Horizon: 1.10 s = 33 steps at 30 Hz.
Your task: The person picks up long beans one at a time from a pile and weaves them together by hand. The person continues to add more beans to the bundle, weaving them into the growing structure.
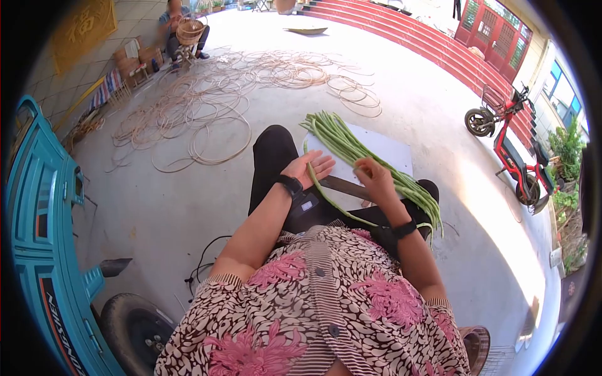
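Observation:
A bundle of long green beans (357,150) lies slantwise across a pale board (392,145) in front of me, its right end reaching over my right knee. My left hand (308,168) is palm up with its fingers spread, and a single long bean (326,197) runs over it and down across my lap. Beside the bundle, my right hand (375,178) has its fingers bent together in a pinch; whatever lies between the fingertips is too small to make out.
Loose coils of cane (219,100) spread over the ground ahead. A person (182,31) sits at the upper left with a basket. A blue vehicle (47,207) stands at left, a red scooter (511,150) at right, and red steps (401,37) behind.

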Available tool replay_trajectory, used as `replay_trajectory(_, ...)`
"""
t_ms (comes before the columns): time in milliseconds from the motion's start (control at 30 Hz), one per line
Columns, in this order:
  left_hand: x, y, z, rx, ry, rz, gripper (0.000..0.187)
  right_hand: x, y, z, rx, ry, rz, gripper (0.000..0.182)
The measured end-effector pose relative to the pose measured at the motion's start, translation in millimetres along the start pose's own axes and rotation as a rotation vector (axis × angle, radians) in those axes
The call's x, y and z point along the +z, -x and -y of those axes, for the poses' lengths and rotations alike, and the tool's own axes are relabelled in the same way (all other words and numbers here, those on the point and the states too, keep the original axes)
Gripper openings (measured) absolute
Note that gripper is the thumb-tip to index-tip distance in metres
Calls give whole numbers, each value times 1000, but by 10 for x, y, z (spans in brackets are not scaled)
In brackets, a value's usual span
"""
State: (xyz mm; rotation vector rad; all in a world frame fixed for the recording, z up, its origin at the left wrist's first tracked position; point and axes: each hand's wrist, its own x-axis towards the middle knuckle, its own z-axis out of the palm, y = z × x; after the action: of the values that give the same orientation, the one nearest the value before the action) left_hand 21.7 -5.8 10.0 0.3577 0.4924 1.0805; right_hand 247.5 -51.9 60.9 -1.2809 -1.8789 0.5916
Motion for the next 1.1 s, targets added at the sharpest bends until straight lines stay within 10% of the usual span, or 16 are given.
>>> replay_trajectory(167,21,9,-11,130,133,-24,37,-90,342,122,10,-32,354,19)
replay_trajectory(967,-89,-19,-18,124,44,170,33,-189,581,-155,83,-113,453,19)
replay_trajectory(1100,-211,-51,-51,77,39,270,32,-146,411,-108,-58,85,206,22)
